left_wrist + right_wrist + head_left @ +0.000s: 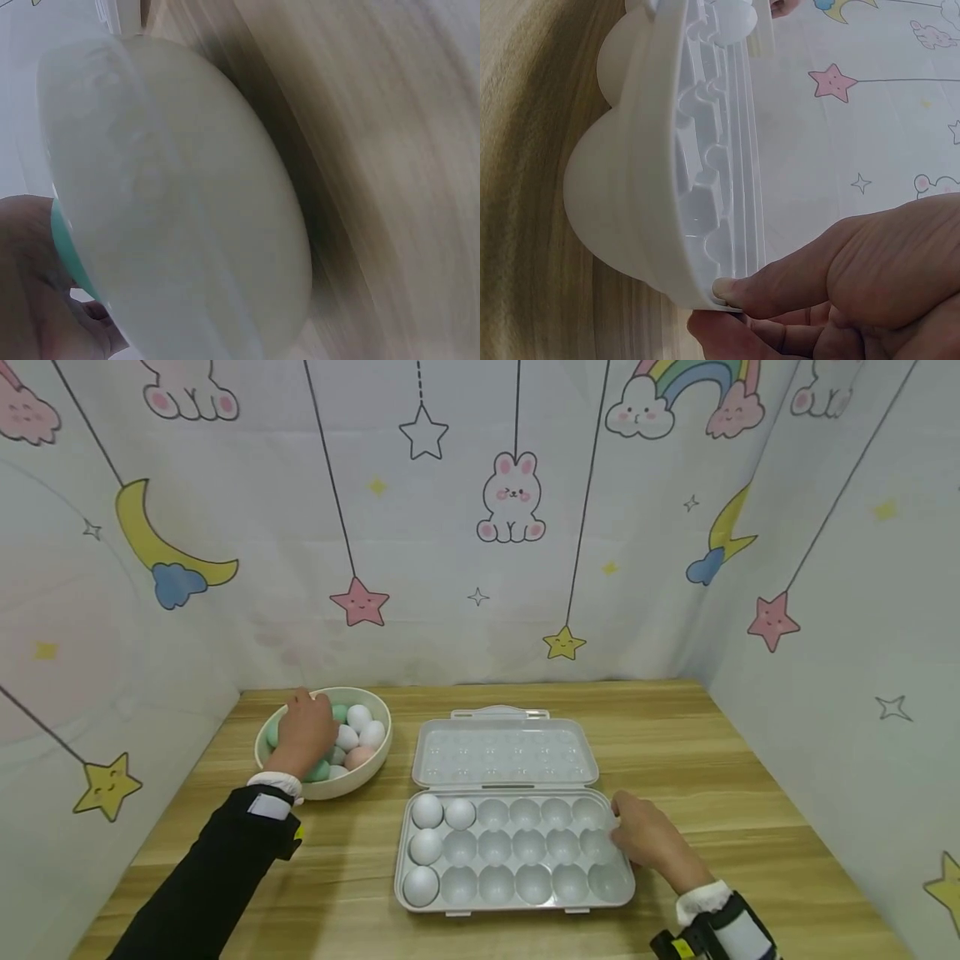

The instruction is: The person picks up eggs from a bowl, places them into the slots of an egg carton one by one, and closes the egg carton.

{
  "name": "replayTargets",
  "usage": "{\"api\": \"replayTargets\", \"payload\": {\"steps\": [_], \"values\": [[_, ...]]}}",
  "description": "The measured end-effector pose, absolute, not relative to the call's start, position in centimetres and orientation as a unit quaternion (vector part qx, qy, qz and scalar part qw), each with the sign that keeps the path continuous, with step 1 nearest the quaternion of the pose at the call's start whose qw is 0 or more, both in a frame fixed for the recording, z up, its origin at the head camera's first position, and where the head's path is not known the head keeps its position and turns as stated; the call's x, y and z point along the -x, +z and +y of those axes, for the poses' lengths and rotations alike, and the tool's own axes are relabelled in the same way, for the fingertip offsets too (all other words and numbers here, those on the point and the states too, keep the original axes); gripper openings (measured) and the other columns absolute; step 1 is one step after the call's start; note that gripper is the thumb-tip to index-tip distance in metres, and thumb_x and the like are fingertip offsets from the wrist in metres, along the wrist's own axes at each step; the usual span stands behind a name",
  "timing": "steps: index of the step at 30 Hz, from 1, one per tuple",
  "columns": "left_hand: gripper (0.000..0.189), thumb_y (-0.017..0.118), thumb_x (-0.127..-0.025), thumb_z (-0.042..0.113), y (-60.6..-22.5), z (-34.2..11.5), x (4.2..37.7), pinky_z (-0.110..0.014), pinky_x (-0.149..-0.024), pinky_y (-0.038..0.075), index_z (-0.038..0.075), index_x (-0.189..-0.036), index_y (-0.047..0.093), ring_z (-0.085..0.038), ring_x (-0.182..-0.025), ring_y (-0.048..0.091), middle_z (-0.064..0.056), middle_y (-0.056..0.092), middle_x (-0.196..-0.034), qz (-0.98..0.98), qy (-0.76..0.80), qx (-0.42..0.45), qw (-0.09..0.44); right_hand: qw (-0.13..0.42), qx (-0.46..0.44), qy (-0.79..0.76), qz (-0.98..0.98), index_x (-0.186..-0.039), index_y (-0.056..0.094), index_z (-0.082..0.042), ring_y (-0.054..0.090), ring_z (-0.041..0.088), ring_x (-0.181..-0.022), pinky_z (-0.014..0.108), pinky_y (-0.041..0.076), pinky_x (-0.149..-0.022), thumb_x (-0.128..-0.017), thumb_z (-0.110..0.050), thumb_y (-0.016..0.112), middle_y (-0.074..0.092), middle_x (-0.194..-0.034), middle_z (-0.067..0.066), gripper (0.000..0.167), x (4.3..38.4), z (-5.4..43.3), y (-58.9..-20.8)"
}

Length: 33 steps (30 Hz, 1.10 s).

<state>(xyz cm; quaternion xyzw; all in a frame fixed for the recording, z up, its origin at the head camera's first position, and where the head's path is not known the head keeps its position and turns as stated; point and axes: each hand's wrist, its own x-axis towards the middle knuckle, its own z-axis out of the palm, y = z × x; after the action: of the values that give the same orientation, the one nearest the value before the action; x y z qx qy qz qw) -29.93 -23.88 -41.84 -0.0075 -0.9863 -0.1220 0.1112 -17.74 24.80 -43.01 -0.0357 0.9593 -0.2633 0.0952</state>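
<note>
My left hand reaches down into a cream bowl at the table's left. The bowl holds green, white and pink eggs. In the left wrist view the bowl's wall covers most of the fingers; a bit of white shows by them, and whether they hold an egg is unclear. My right hand pinches the right rim of an open plastic egg carton, thumb inside and a finger below, as the right wrist view shows. Several white eggs sit in its left cups.
The carton's lid lies folded back, away from me, on the wooden table. A printed cloth hangs behind the table and along both sides. Bowl and carton stand a small gap apart.
</note>
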Motion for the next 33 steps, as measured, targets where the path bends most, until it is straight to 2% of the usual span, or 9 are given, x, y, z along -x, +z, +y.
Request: {"api": "replayTargets", "payload": {"steps": [4,9,14,24,28,33], "values": [[0.022,0.054,-0.096,0.002,-41.55,-23.7,29.83,-0.064,-0.073,0.053,-0.02,-0.099,0.057,-0.06,-0.106,0.051,-0.044,0.047,-0.11,-0.988,-0.115,-0.005,0.099,0.093,0.044,-0.26,0.96,-0.101,0.057,0.006,0.058,0.022,-0.058,0.034,0.049,-0.05,-0.086,0.007,0.063,0.061,-0.08,0.012,0.016,17.97,24.64,-42.89],[0.026,0.043,-0.097,-0.002,-41.38,-23.54,29.85,-0.064,-0.074,0.053,-0.023,-0.102,0.058,-0.06,-0.104,0.052,-0.045,0.047,-0.11,-0.991,-0.11,-0.016,0.078,0.095,0.053,-0.26,0.96,-0.097,0.057,0.006,0.058,0.021,-0.053,0.033,0.051,-0.046,-0.084,0.009,0.061,0.059,-0.078,0.012,0.015,18.21,24.47,-42.88],[0.026,0.044,-0.096,-0.004,-41.1,-23.34,29.91,-0.064,-0.074,0.054,-0.024,-0.104,0.059,-0.06,-0.102,0.053,-0.046,0.046,-0.11,-0.991,-0.111,-0.018,0.066,0.098,0.053,-0.257,0.96,-0.097,0.056,0.006,0.058,0.021,-0.053,0.032,0.051,-0.045,-0.083,0.01,0.061,0.058,-0.078,0.012,0.015,18.3,24.39,-42.87],[0.029,0.046,-0.092,-0.005,-41.2,-23.31,30.13,-0.064,-0.077,0.054,-0.027,-0.108,0.055,-0.061,-0.102,0.053,-0.048,0.046,-0.11,-0.988,-0.129,-0.021,0.083,0.1,0.044,-0.251,0.962,-0.098,0.056,0.006,0.059,0.021,-0.053,0.033,0.051,-0.046,-0.085,0.01,0.061,0.058,-0.078,0.012,0.014,18.07,24.34,-42.91],[0.026,0.047,-0.093,-0.005,-41.25,-23.47,29.97,-0.064,-0.075,0.053,-0.025,-0.106,0.056,-0.061,-0.102,0.054,-0.047,0.047,-0.11,-0.986,-0.143,-0.012,0.083,0.097,0.044,-0.258,0.96,-0.096,0.056,0.006,0.059,0.021,-0.052,0.033,0.052,-0.044,-0.084,0.01,0.061,0.059,-0.078,0.013,0.014,17.82,24.42,-42.97],[0.022,0.052,-0.091,-0.004,-40.95,-24.05,29.32,-0.059,-0.073,0.052,-0.021,-0.105,0.057,-0.054,-0.099,0.058,-0.041,0.053,-0.108,-0.98,-0.172,0.006,0.097,0.09,0.048,-0.255,0.961,-0.095,0.055,0.005,0.058,0.021,-0.05,0.033,0.051,-0.044,-0.082,0.01,0.061,0.058,-0.076,0.012,0.015,17.78,24.51,-42.84]]}}
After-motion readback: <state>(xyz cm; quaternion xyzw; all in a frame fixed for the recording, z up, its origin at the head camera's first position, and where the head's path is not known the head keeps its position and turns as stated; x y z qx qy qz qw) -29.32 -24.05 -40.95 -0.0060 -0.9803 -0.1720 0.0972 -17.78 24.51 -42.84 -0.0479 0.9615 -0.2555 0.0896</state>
